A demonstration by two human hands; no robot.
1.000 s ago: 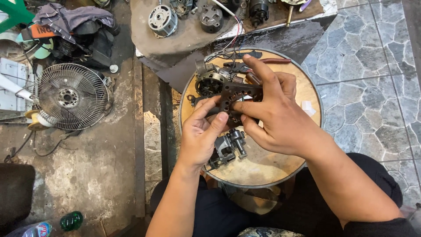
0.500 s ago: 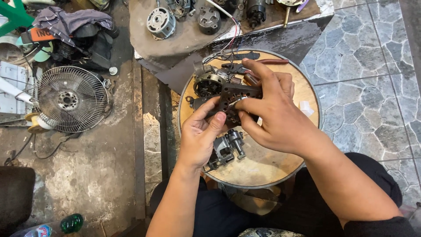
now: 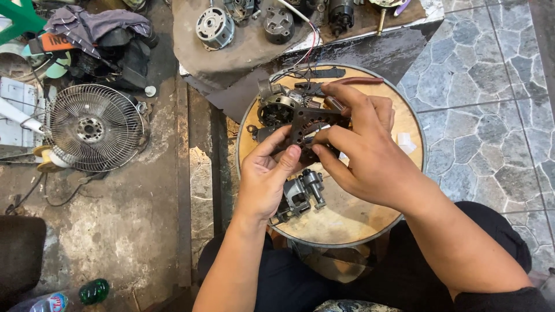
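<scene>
Head view. Round wooden table with a thin metal rim, its top pale, scuffed and stained. Both hands work above its middle, toward the far edge.

Left hand: thumb and forefinger stretched forward and pinching the near edge of a dark metal bracket — flat, cast, with cut-out holes and a dull greasy surface. The other fingers are curled under; I cannot tell what they touch.

Right hand: fingers bent over the top of the bracket, thumb pressed on its near side, so the part is gripped from the right. The bracket is held just above the tabletop, between the two hands.

Just behind the bracket, near the far-left edge, lies a round motor core with dark windings inside a grey shell; thin red and black wires run off past the far edge. A red-handled tool lies along the far edge. Near the left-near edge, beside the left wrist, sits a small grey gearbox — blocky cast metal with a short shaft.

Off the table: a wire fan guard on the rough concrete floor at left; grey motor housings on a slab beyond; irregular stone tiles at right.
</scene>
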